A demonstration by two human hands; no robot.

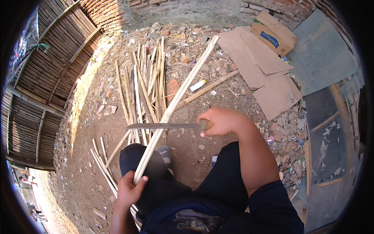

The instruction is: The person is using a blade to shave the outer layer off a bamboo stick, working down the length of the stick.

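Observation:
My left hand (130, 190) is closed round the near end of a long pale bamboo strip (183, 89), above my left thigh. The strip slants away from me, up and to the right. In my right hand (216, 121) is the handle of a machete (163, 125), its long dark blade pointing left. That blade crosses the strip at about its middle; whether it cuts into the wood I cannot tell. Beyond my knees a pile of split bamboo strips (150, 85) lies on the ground. More thin strips (103, 162) lie beside my left leg.
Flattened cardboard (253, 54) and a cardboard box (274, 33) lie at the far right, near grey sheets (321, 52). A yellow-and-white bottle (198, 85) rests on the rubble. Brick walls (105, 15) stand at the back, and a bamboo-slat wall (58, 50) stands left.

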